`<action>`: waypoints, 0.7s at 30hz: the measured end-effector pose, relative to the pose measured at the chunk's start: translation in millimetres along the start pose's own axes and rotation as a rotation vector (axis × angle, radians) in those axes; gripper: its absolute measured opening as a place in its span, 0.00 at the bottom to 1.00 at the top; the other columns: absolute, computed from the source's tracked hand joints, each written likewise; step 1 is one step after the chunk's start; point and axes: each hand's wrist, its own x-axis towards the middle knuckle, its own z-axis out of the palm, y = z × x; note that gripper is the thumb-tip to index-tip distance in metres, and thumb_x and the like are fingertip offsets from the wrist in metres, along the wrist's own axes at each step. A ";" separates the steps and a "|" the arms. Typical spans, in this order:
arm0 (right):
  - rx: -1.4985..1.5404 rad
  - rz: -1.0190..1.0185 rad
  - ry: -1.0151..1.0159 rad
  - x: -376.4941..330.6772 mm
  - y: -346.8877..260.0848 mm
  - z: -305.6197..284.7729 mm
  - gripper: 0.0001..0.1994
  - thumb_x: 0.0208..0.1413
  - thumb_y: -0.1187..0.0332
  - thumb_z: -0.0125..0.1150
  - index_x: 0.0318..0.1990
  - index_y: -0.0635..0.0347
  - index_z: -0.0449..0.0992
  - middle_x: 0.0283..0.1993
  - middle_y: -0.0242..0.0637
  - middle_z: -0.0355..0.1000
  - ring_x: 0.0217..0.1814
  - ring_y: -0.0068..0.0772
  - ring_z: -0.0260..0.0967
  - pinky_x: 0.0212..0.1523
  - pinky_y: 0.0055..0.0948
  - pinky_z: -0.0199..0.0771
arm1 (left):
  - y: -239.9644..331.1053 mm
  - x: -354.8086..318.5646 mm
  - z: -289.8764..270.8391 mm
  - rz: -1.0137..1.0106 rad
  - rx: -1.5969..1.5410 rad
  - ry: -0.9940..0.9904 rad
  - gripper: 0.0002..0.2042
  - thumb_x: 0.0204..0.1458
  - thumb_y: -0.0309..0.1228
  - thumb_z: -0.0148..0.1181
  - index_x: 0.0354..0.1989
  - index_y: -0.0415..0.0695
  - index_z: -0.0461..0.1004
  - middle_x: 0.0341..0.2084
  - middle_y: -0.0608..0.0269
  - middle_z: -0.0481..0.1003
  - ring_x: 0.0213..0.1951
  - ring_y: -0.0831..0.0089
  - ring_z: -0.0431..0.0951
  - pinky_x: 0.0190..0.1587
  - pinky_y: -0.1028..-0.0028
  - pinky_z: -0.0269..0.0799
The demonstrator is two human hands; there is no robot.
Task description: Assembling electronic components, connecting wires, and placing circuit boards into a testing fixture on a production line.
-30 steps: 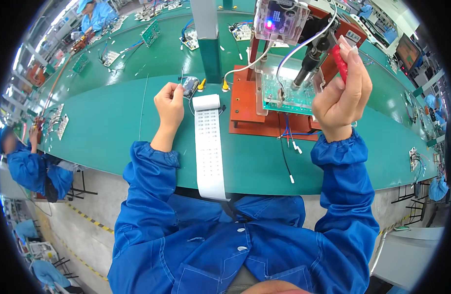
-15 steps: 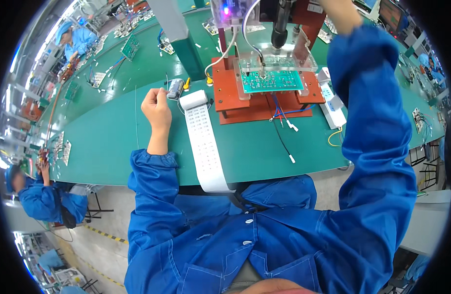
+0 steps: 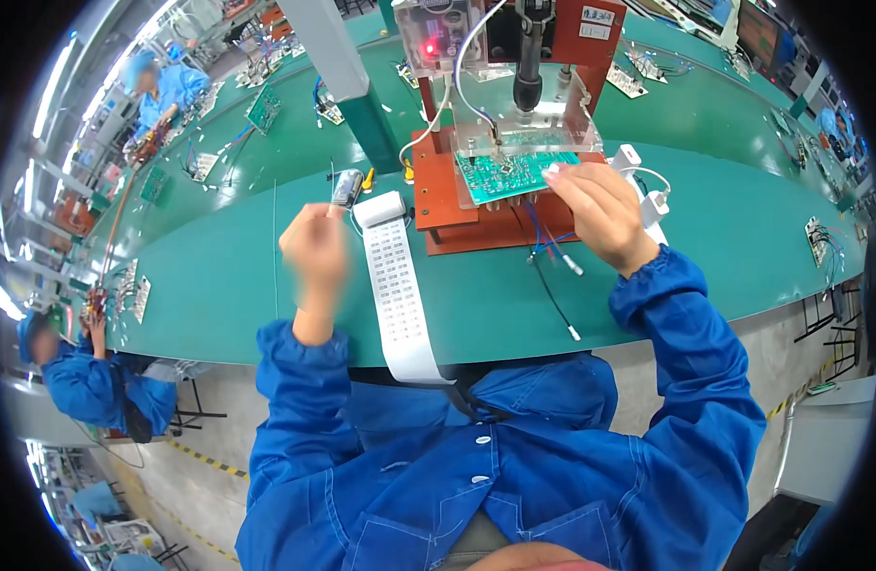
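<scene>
Head view: the right hand [image 3: 595, 211] reaches forward with its fingers curled over the front edge of a green circuit board [image 3: 509, 173], fingertips touching the board where it sits tilted on a red test fixture [image 3: 462, 214]; whether it grips the board or only rests on it cannot be told. The left hand [image 3: 314, 252] is blurred, raised above the desk [image 3: 219, 285] with its fingers drawn together, pinching a small dark and silvery part [image 3: 347, 187] at the fingertips. Just beside that hand, to its right, a white roll of label tape [image 3: 397, 290] lies on the desk, its rolled end near the fixture and its long printed strip running toward the person and hanging over the desk's near edge. Above the circuit board a clear acrylic plate [image 3: 543, 128] sits under a black cylindrical tool [image 3: 528, 57], with a translucent box showing a red light [image 3: 436, 36] to the left and grey cables curving down from it. Thin black and coloured wires [image 3: 552, 276] trail from the fixture across the green desk surface. A white adapter with a cord [image 3: 652, 195] lies just behind the right hand. Farther off, other people in blue work clothes [image 3: 167, 86] sit at the left side of the long green desks, with more circuit boards scattered there.
</scene>
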 end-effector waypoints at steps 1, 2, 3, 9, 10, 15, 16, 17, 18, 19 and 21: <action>0.060 0.030 -0.014 3.9 -2.4 -11.4 0.19 0.42 0.85 0.61 0.46 0.69 0.78 0.37 0.45 0.79 0.39 0.45 0.78 0.39 0.36 0.80 | 20.3 -4.1 -6.4 -0.013 0.000 -0.009 0.08 0.54 0.23 0.56 0.24 0.34 0.75 0.15 0.68 0.69 0.19 0.84 0.62 0.21 0.78 0.52; 0.129 0.060 -0.030 8.9 -4.7 -22.8 0.18 0.43 0.85 0.62 0.46 0.69 0.78 0.36 0.45 0.79 0.39 0.43 0.79 0.39 0.34 0.79 | 41.5 -10.3 -14.8 0.117 0.025 -0.056 0.04 0.50 0.23 0.59 0.26 0.35 0.76 0.15 0.66 0.70 0.17 0.80 0.65 0.21 0.76 0.58; 0.227 0.187 -0.048 15.2 -8.5 -36.1 0.18 0.46 0.85 0.61 0.48 0.68 0.78 0.36 0.44 0.79 0.38 0.38 0.78 0.39 0.33 0.79 | 60.3 -17.9 -18.3 0.239 0.036 -0.111 0.03 0.45 0.23 0.63 0.27 0.37 0.77 0.15 0.64 0.72 0.16 0.76 0.69 0.21 0.75 0.64; 1.027 1.118 -0.793 48.6 -9.6 -60.2 0.22 0.51 0.81 0.62 0.56 0.67 0.74 0.36 0.40 0.80 0.38 0.26 0.77 0.42 0.25 0.75 | 140.8 -60.9 -11.9 0.415 0.092 -0.516 0.38 0.29 0.31 0.76 0.57 0.38 0.72 0.56 0.47 0.70 0.57 0.50 0.73 0.57 0.57 0.70; 1.097 1.212 -0.836 26.3 -13.5 -43.2 0.22 0.51 0.80 0.63 0.56 0.67 0.74 0.35 0.40 0.80 0.39 0.24 0.77 0.41 0.22 0.75 | 144.2 -63.9 -5.0 0.360 0.085 -0.662 0.44 0.26 0.36 0.78 0.60 0.37 0.69 0.58 0.48 0.70 0.61 0.48 0.69 0.60 0.54 0.68; 1.055 1.219 -0.845 -39.5 -39.5 -2.3 0.22 0.52 0.76 0.65 0.56 0.63 0.75 0.40 0.43 0.80 0.42 0.26 0.77 0.41 0.25 0.76 | 124.5 -96.3 30.7 0.151 -0.014 -0.967 0.46 0.30 0.34 0.78 0.63 0.35 0.64 0.61 0.48 0.67 0.64 0.50 0.66 0.64 0.57 0.65; 1.067 1.227 -0.857 -46.3 -43.1 -4.6 0.22 0.52 0.76 0.65 0.56 0.63 0.75 0.40 0.43 0.80 0.42 0.26 0.77 0.41 0.25 0.76 | 123.5 -100.5 30.2 0.133 -0.015 -0.975 0.46 0.30 0.34 0.78 0.63 0.35 0.64 0.61 0.48 0.67 0.64 0.50 0.66 0.64 0.57 0.65; 0.835 1.061 -0.764 -53.4 -46.9 -11.9 0.20 0.52 0.76 0.66 0.55 0.63 0.76 0.42 0.43 0.79 0.44 0.26 0.77 0.43 0.26 0.76 | 123.3 -102.0 29.5 0.096 0.000 -0.964 0.45 0.31 0.34 0.78 0.63 0.35 0.64 0.61 0.48 0.67 0.64 0.50 0.66 0.64 0.58 0.65; 0.604 0.891 -0.665 -59.0 -51.5 -18.7 0.19 0.53 0.76 0.67 0.53 0.63 0.77 0.45 0.43 0.79 0.46 0.26 0.77 0.45 0.26 0.76 | 122.9 -103.1 29.5 0.062 0.012 -0.952 0.44 0.32 0.34 0.78 0.63 0.35 0.64 0.61 0.47 0.67 0.64 0.50 0.66 0.65 0.59 0.65; 0.474 0.766 -0.493 -60.8 -56.0 -24.0 0.13 0.53 0.74 0.67 0.47 0.64 0.80 0.47 0.40 0.78 0.49 0.26 0.75 0.51 0.28 0.73 | 125.0 -101.9 29.1 0.052 0.013 -0.963 0.44 0.32 0.34 0.78 0.63 0.35 0.64 0.60 0.47 0.67 0.63 0.50 0.67 0.64 0.60 0.65; 0.643 1.073 -0.450 -78.7 -63.6 -38.7 0.11 0.53 0.74 0.67 0.45 0.64 0.81 0.47 0.40 0.77 0.51 0.29 0.74 0.54 0.29 0.71 | 123.8 -103.7 28.8 0.040 0.007 -0.965 0.44 0.32 0.33 0.78 0.63 0.35 0.64 0.60 0.47 0.68 0.63 0.49 0.67 0.64 0.60 0.65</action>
